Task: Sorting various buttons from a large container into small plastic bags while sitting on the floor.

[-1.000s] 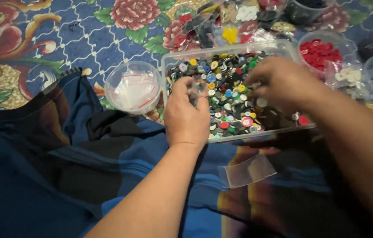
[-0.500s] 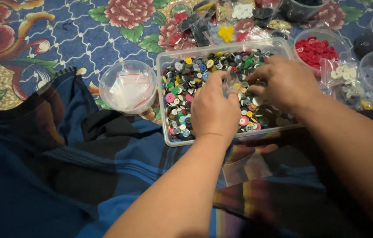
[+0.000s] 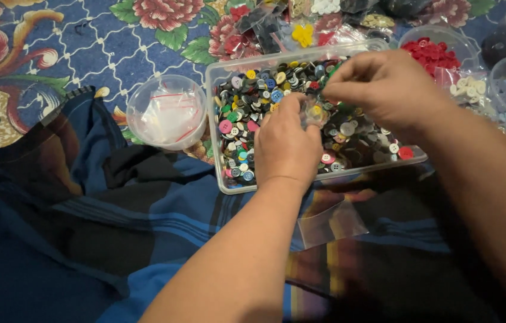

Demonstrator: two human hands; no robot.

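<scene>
Your left hand (image 3: 286, 143) & right hand (image 3: 384, 90) pinch a small clear bag (image 3: 313, 113) betw. fingertips: light, limp, slippery, so grip its rim.

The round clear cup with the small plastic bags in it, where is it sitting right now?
In the head view the round clear cup sits on the floral rug, just left of the clear button tray, beyond the blue striped cloth.

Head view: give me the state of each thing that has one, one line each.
Button tray: open, full of mixed buttons.
Round tub: open, holds small clear bags.
Red-button tub: open, filled.
Flat bag: lying on the cloth, looks empty.
Left hand: pinching a small clear bag.
Right hand: fingertips pinched at that bag.
</scene>
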